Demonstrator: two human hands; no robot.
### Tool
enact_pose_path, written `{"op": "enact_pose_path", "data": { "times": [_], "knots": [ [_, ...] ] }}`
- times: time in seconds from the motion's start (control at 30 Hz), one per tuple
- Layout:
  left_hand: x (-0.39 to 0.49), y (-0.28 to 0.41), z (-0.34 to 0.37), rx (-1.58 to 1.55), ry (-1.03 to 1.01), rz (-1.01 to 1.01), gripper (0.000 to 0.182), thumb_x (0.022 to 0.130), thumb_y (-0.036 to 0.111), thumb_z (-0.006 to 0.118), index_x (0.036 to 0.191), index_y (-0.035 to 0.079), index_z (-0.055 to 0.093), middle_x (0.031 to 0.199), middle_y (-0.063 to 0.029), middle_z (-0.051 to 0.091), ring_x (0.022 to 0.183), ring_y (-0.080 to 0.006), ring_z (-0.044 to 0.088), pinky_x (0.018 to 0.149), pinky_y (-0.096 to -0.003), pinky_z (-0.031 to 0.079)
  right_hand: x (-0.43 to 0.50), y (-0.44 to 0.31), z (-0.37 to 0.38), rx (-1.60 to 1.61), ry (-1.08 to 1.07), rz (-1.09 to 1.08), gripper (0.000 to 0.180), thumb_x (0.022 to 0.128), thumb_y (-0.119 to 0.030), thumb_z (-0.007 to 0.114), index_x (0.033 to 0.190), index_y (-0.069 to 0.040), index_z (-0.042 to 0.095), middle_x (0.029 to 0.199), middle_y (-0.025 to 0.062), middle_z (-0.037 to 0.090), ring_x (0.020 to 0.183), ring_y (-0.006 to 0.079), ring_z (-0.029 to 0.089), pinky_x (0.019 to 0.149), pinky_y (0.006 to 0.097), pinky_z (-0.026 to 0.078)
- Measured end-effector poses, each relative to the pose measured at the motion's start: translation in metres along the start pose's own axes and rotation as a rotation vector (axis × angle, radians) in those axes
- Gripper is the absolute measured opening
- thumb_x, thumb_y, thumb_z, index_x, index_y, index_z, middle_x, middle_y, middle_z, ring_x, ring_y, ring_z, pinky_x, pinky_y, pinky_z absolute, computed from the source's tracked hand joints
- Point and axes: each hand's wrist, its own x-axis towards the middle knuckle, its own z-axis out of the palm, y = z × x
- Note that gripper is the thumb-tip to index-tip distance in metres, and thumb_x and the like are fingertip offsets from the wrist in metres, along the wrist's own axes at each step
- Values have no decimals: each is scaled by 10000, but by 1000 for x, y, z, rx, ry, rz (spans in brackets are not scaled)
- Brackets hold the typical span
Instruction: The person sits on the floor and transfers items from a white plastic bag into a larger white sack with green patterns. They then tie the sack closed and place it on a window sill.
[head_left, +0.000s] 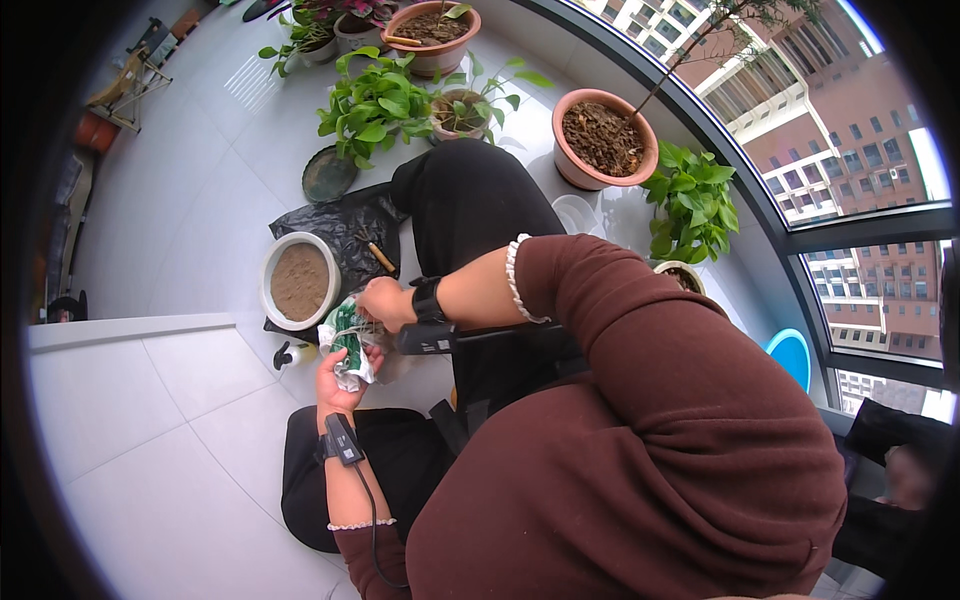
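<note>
My left hand (337, 379) holds a crumpled white and green plastic bag (350, 346) from below. At the bag's upper edge, my right hand (385, 301) has its fingers closed on the plastic. Thin pale strands lie across the bag between the hands; I cannot tell what they are. Just beyond stands a white round pot (335, 279) filled almost to the rim with brown soil (300, 281). A small hand rake with a wooden handle (381, 257) rests on a black plastic sheet (360, 214) beside that pot.
A spray bottle (300, 355) is on the tiles left of the bag. A dark green saucer (330, 174) lies past the sheet. Leafy potted plants (379, 97) and a terracotta pot (605, 140) line the window side. A blue basin (790, 360) sits at right.
</note>
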Motion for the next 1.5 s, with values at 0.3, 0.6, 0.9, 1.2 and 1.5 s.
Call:
{"op": "enact_pose_path", "data": {
  "times": [0.3, 0.6, 0.9, 1.2, 1.5],
  "knots": [
    [5, 1, -11, 205, 19, -14, 172, 783, 124, 577, 885, 21, 483, 670, -78, 517, 513, -160, 476, 427, -245, 343, -21, -58, 37, 71, 18, 203, 172, 818, -62, 416, 854, 27, 559, 695, 153, 521, 537, 262, 507, 522, 367, 422],
    [1, -16, -10, 581, 361, 228, 145, 770, 91, 621, 890, 68, 543, 662, -17, 555, 483, -142, 516, 405, -257, 385, 32, -27, 38, -620, -239, -70, 181, 769, -6, 459, 664, 37, 600, 563, 129, 533, 389, 231, 496, 359, 351, 365],
    [4, -22, -14, 682, 277, 365, 223, 792, 59, 585, 1011, 18, 566, 882, -61, 629, 702, -172, 603, 624, -292, 482, 52, -53, 56, -1687, -383, -588, 75, 724, -132, 649, 794, -122, 675, 760, 1, 623, 705, 173, 593, 585, 312, 436],
    [13, -29, -12, 1337, 660, 709, 307, 769, 90, 605, 1038, -35, 524, 946, -111, 600, 837, -223, 553, 773, -307, 414, 45, -69, 90, -1535, -444, -505, 145, 745, -89, 560, 845, -60, 661, 810, 75, 630, 730, 231, 614, 600, 330, 458],
    [22, -14, -18, 2036, 410, 1198, 183, 746, 114, 583, 896, 9, 587, 915, -167, 596, 855, -339, 555, 741, -433, 431, 52, -48, 134, -1124, -407, -201, 165, 732, -75, 569, 857, -11, 654, 870, 142, 635, 796, 276, 623, 670, 382, 486]
  ]
}}
